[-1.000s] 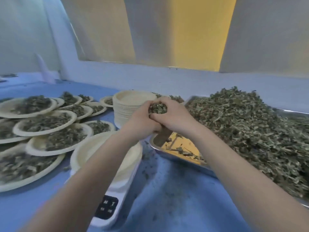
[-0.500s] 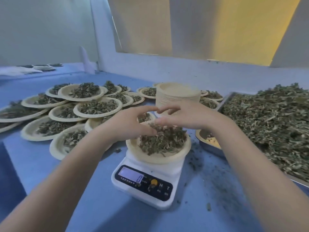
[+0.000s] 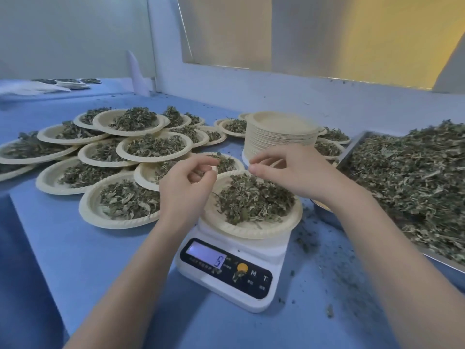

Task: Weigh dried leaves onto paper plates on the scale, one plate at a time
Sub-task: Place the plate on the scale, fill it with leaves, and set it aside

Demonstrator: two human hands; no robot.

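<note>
A white digital scale (image 3: 227,272) stands on the blue table with a paper plate (image 3: 254,232) on it. That plate carries a heap of dried leaves (image 3: 251,200). My left hand (image 3: 185,185) hovers over the plate's left rim, fingers loosely curled and holding nothing. Just above the plate's far edge hangs my right hand (image 3: 292,172), fingers also loosely bent and empty. The display shows a lit digit. The bulk pile of dried leaves (image 3: 415,177) fills a metal tray (image 3: 351,149) at the right.
Several filled paper plates (image 3: 153,147) overlap on the table to the left and behind the scale. A tall stack of empty plates (image 3: 279,137) stands behind the scale. Leaf crumbs (image 3: 307,245) litter the table between scale and tray.
Both hands carried a handful of leaves from the tray and dropped it on the plate on the scale. They have since lifted slightly and spread apart, empty.
</note>
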